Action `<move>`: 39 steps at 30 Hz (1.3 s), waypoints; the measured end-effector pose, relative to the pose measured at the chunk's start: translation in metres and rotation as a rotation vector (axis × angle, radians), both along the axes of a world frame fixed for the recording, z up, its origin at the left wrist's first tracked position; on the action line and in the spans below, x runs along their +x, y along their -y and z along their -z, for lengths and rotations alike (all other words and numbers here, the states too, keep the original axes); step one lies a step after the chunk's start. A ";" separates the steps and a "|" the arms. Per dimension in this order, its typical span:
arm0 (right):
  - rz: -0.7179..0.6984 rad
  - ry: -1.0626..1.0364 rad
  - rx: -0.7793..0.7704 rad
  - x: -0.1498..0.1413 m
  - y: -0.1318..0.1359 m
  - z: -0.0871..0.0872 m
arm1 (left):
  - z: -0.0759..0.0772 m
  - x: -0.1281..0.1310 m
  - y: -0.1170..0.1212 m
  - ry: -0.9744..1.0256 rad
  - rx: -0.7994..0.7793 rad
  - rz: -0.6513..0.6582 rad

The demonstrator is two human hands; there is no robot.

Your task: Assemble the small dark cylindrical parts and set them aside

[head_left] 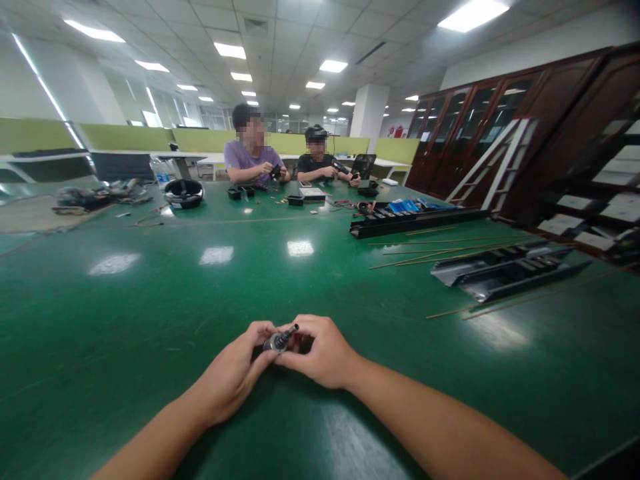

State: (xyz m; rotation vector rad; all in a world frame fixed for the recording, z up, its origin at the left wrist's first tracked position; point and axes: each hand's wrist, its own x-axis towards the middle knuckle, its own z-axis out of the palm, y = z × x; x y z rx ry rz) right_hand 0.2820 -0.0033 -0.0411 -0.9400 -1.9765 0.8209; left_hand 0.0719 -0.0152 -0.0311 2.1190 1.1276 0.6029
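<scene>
Both my hands meet low in the middle of the view over a glossy green table (150,313). Between them sits a small metal cylindrical part (279,341) with a dark shaft sticking up to the right. My left hand (239,371) pinches the part's silver body with thumb and fingers. My right hand (321,351) is curled closed around the part from the right, its fingertips by the shaft. Both forearms rest near the table's front edge.
Two people sit at the far side handling small dark parts. Long black rails (415,221) and black trays (505,270) lie to the right with several thin wooden sticks (440,257). A round black fan-like unit (183,193) stands far left. Dark wooden cabinets (505,120) line the right wall.
</scene>
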 end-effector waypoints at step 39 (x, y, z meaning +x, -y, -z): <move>0.138 0.233 -0.016 -0.002 -0.005 0.011 | 0.007 -0.002 -0.008 -0.010 0.104 -0.046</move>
